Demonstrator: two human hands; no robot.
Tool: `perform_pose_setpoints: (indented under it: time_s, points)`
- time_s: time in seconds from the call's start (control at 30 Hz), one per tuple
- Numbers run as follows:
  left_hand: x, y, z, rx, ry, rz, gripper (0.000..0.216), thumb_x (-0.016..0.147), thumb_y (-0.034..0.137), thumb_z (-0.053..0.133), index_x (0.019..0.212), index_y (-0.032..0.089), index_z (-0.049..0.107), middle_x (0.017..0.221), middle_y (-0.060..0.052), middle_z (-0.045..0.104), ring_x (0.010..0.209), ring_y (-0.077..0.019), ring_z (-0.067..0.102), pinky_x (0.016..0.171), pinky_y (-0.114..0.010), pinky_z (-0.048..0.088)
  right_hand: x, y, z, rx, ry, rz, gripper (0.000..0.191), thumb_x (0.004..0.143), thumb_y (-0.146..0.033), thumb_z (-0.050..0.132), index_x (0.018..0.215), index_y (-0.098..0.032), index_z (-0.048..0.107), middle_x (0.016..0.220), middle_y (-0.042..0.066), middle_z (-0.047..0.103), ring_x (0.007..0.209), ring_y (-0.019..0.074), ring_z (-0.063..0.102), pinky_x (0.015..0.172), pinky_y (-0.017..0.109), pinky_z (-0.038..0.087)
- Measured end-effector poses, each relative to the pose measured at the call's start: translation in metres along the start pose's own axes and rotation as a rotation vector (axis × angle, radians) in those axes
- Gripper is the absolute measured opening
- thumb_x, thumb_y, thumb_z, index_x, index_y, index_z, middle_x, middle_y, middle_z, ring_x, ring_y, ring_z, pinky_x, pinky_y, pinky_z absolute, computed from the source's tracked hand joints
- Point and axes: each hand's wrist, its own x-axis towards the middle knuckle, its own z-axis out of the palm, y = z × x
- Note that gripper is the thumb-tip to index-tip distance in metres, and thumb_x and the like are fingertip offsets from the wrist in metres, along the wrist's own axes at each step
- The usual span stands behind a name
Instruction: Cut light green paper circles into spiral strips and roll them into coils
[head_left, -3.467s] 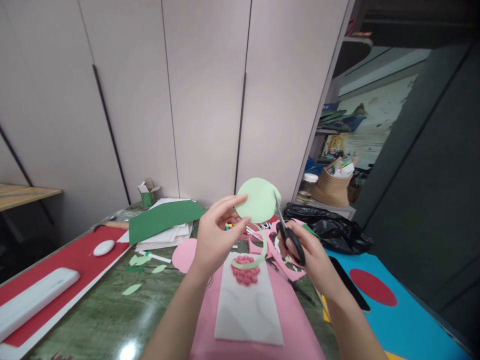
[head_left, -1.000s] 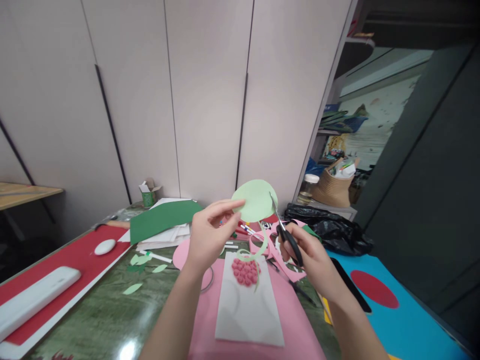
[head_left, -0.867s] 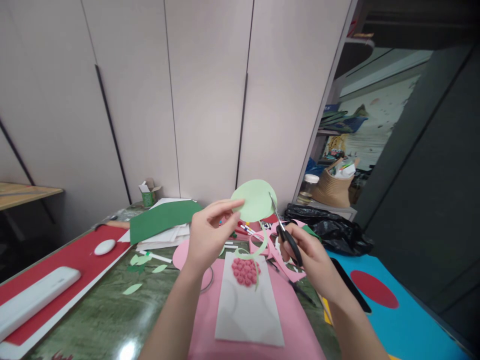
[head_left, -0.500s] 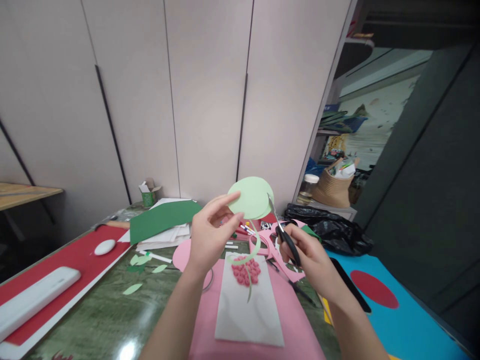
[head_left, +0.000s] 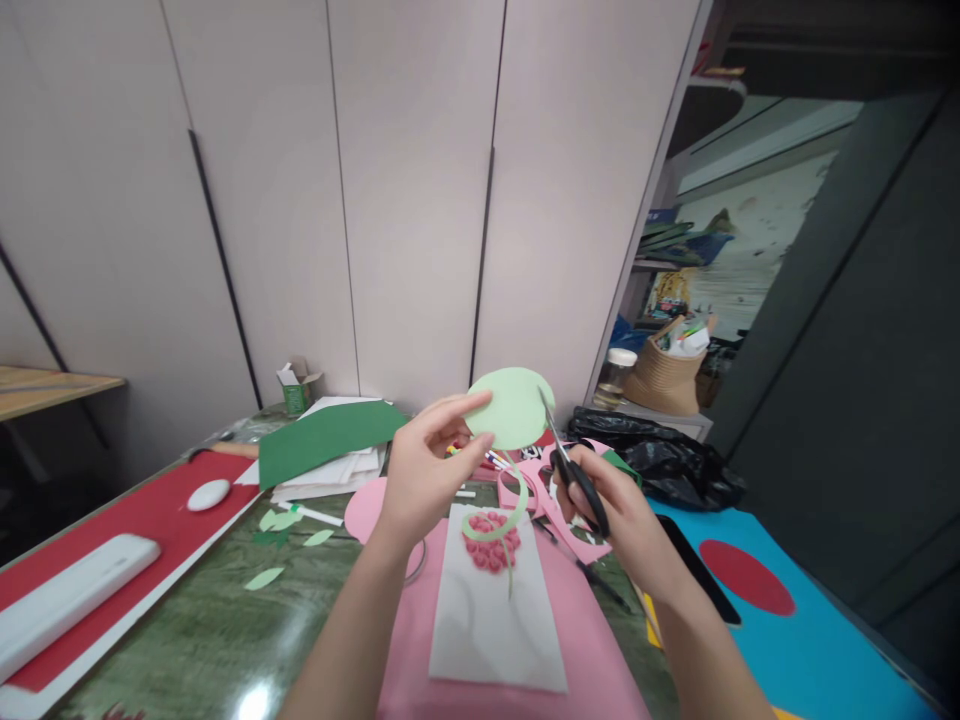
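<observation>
Between the thumb and fingers of my left hand point(head_left: 431, 462) is a light green paper disc point(head_left: 511, 408), raised above the table. My right hand point(head_left: 615, 505) is closed around the black handles of a pair of scissors point(head_left: 581, 485); the blades meet the disc's right edge. A thin curling green paper strip point(head_left: 517, 500) dangles below the disc. Beneath it lies a white sheet point(head_left: 495, 635) bearing a cluster of pink rolled-paper flowers point(head_left: 491, 550), on top of a larger pink sheet point(head_left: 600, 665).
Pink paper offcuts point(head_left: 559, 515) and a black pen point(head_left: 607, 590) lie near my right hand. Green leaf cutouts point(head_left: 265, 579) are on the left. Dark green paper point(head_left: 330, 440) lies behind, a black plastic bag point(head_left: 660, 460) at back right, and blue card point(head_left: 787, 650) at right.
Both hands, the disc and the scissors have shifted slightly right and down. The disc has turned a little, and the hanging strip has swung right.
</observation>
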Motion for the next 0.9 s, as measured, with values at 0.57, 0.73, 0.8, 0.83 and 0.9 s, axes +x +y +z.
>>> perform_pose_setpoints:
  time_s: [0.57, 0.73, 0.8, 0.83, 0.9]
  points:
    - [0.0002, 0.0019, -0.0037, 0.039, 0.011, 0.045, 0.031, 0.073, 0.014, 0.069, 0.104, 0.018, 0.072, 0.099, -0.007, 0.066, 0.062, -0.0068, 0.051, 0.06, -0.02, 0.05, -0.0019, -0.0006, -0.0011, -0.035, 0.006, 0.026, 0.033, 0.092, -0.048, 0.048, 0.074, -0.021, 0.043, 0.062, -0.005, 0.042, 0.058, 0.0116, 0.036, 0.055, 0.024, 0.031]
    - [0.0002, 0.0029, -0.0045, 0.053, 0.021, 0.056, 0.025, 0.075, 0.017, 0.069, 0.099, 0.018, 0.074, 0.098, -0.007, 0.068, 0.063, -0.0075, 0.053, 0.06, -0.02, 0.05, -0.0024, -0.0012, -0.0019, -0.038, -0.004, 0.046, 0.03, 0.092, -0.047, 0.048, 0.076, -0.021, 0.045, 0.06, -0.005, 0.041, 0.055, 0.0114, 0.034, 0.051, 0.023, 0.028]
    - [0.0001, 0.0027, -0.0044, 0.062, 0.023, 0.058, 0.022, 0.076, 0.018, 0.068, 0.097, 0.018, 0.075, 0.096, -0.007, 0.069, 0.063, -0.0085, 0.054, 0.059, -0.02, 0.05, -0.0023, -0.001, -0.0019, -0.046, -0.006, 0.041, 0.031, 0.092, -0.048, 0.047, 0.076, -0.021, 0.045, 0.06, -0.005, 0.042, 0.055, 0.0115, 0.035, 0.051, 0.023, 0.029]
    - [0.0, 0.0024, -0.0045, 0.066, 0.023, 0.061, 0.021, 0.076, 0.019, 0.068, 0.096, 0.018, 0.075, 0.095, -0.007, 0.069, 0.065, -0.0095, 0.056, 0.059, -0.021, 0.05, -0.0023, -0.0007, -0.0019, -0.051, -0.007, 0.036, 0.032, 0.092, -0.048, 0.046, 0.075, -0.021, 0.045, 0.06, -0.005, 0.042, 0.055, 0.0117, 0.036, 0.052, 0.024, 0.03]
    - [-0.0003, 0.0013, -0.0051, 0.075, 0.024, 0.069, 0.019, 0.078, 0.02, 0.067, 0.094, 0.018, 0.076, 0.094, -0.008, 0.07, 0.071, -0.0121, 0.059, 0.061, -0.022, 0.051, -0.0023, 0.0002, -0.002, -0.061, -0.005, 0.029, 0.034, 0.092, -0.05, 0.045, 0.074, -0.021, 0.045, 0.06, -0.004, 0.042, 0.056, 0.0119, 0.037, 0.052, 0.024, 0.031]
